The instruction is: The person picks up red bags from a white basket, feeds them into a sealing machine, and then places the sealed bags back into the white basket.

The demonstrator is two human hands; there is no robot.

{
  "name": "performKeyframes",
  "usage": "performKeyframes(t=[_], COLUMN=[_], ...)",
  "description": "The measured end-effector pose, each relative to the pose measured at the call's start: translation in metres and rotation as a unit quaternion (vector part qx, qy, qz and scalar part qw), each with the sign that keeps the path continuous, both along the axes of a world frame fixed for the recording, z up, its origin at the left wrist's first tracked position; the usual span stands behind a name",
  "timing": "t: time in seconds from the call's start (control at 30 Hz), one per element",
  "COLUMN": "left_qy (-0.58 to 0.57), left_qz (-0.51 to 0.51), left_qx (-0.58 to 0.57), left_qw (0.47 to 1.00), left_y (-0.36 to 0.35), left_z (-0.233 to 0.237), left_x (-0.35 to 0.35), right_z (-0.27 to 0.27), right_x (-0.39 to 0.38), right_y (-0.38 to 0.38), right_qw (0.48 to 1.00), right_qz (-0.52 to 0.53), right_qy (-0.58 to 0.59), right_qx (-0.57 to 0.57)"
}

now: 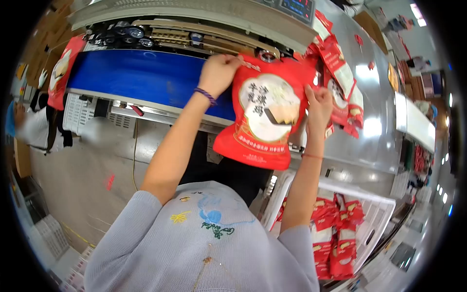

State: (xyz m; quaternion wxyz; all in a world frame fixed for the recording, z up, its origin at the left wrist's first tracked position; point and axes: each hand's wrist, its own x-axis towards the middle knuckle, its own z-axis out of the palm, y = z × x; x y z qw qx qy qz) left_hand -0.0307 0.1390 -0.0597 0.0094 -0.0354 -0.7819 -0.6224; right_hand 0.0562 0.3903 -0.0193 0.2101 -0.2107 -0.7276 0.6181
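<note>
A red snack bag with a white label panel hangs upright in front of me, at the right end of the blue conveyor belt. My left hand pinches its upper left corner. At its right edge, my right hand has thumb and fingers closed on the bag's side. Behind the bag runs the band sealing machine, with rollers and gold-coloured guide bars. Part of the machine is hidden by the bag.
Several red bags lie piled on the steel table to the right. Below, a white crate holds more packed red bags. Another red bag is at the belt's left end, near a co-worker. A control panel tops the machine.
</note>
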Motion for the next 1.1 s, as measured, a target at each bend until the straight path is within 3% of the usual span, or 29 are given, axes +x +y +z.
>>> performKeyframes(t=[0.03,0.07,0.1,0.13,0.17,0.2,0.23,0.3,0.33,0.37,0.4,0.43,0.5,0.53,0.57,0.63,0.67,0.7,0.83,0.9,0.97,1.03,1.07,1.1], left_qy=[0.027,-0.071,-0.092,-0.029,0.105,0.138,0.144,0.19,0.106,0.118,0.114,0.111,0.101,0.101,0.101,0.129,0.109,0.09,0.107,0.075,0.069,0.12,0.073,0.097], left_qz=[0.013,-0.021,-0.04,-0.008,0.003,0.033,0.07,0.148,0.129,0.075,0.007,-0.062,-0.155,-0.207,-0.257,-0.299,-0.328,-0.35,-0.393,-0.416,-0.496,-0.547,-0.602,-0.64], left_qx=[-0.028,-0.103,-0.067,-0.107,-0.124,-0.128,-0.012,0.045,0.148,0.194,0.178,0.162,0.086,0.064,0.042,0.034,0.024,0.014,0.027,0.044,0.02,0.042,0.047,0.068], left_qw=[0.999,0.992,0.993,0.994,0.987,0.982,0.987,0.97,0.975,0.971,0.977,0.979,0.979,0.971,0.96,0.945,0.938,0.932,0.913,0.905,0.865,0.828,0.794,0.759], left_y=[-0.01,-0.027,-0.044,-0.059,-0.075,-0.09,-0.105,-0.101,-0.1,-0.089,-0.077,-0.065,-0.043,-0.034,-0.025,-0.015,-0.013,-0.013,-0.015,-0.013,-0.015,-0.011,-0.011,-0.01], left_z=[-0.003,0.017,0.025,0.038,0.034,0.041,0.037,0.051,0.056,0.061,0.061,0.062,0.064,0.066,0.07,0.072,0.077,0.081,0.076,0.078,0.074,0.075,0.072,0.066], left_x=[-0.002,-0.001,0.004,0.015,0.021,0.036,0.045,0.069,0.076,0.09,0.1,0.108,0.12,0.122,0.122,0.127,0.129,0.133,0.149,0.156,0.153,0.153,0.153,0.152], right_z=[-0.013,-0.012,0.0,0.002,0.014,0.02,0.021,0.027,0.016,-0.005,-0.025,-0.04,-0.048,-0.07,-0.06,-0.074,-0.074,-0.071,-0.031,0.007,0.025,0.063,0.075,0.081], right_x=[-0.009,-0.008,-0.001,0.005,0.022,0.046,0.076,0.147,0.195,0.24,0.299,0.364,0.438,0.499,0.515,0.544,0.548,0.549,0.471,0.391,0.33,0.279,0.26,0.247], right_y=[0.007,0.003,-0.005,0.001,0.006,0.019,0.028,0.053,0.067,0.085,0.105,0.103,0.08,0.073,0.047,0.036,0.025,0.025,0.032,0.018,-0.004,-0.03,-0.041,-0.05], right_qw=[0.997,0.997,0.997,0.989,0.982,0.974,0.962,0.952,0.944,0.937,0.889,0.779,0.611,0.633,0.594,0.562,0.58,0.572,0.682,0.857,0.917,0.933,0.944,0.949], right_qz=[0.029,0.026,0.046,0.139,0.188,0.211,0.235,0.21,0.123,0.07,0.064,0.0,-0.118,-0.152,-0.155,-0.096,-0.14,-0.109,-0.074,-0.008,0.073,0.072,0.072,0.072], right_qy=[0.008,-0.035,-0.056,-0.025,-0.029,-0.082,-0.136,-0.222,-0.304,-0.342,-0.415,-0.521,-0.715,-0.682,-0.745,-0.726,-0.708,-0.705,-0.674,-0.516,-0.39,-0.286,-0.221,-0.156], right_qx=[0.072,0.065,-0.013,-0.053,-0.025,0.002,0.022,-0.009,-0.037,-0.002,0.182,0.35,0.318,0.332,0.262,0.384,0.379,0.404,0.275,0.001,0.028,-0.205,-0.234,-0.263])
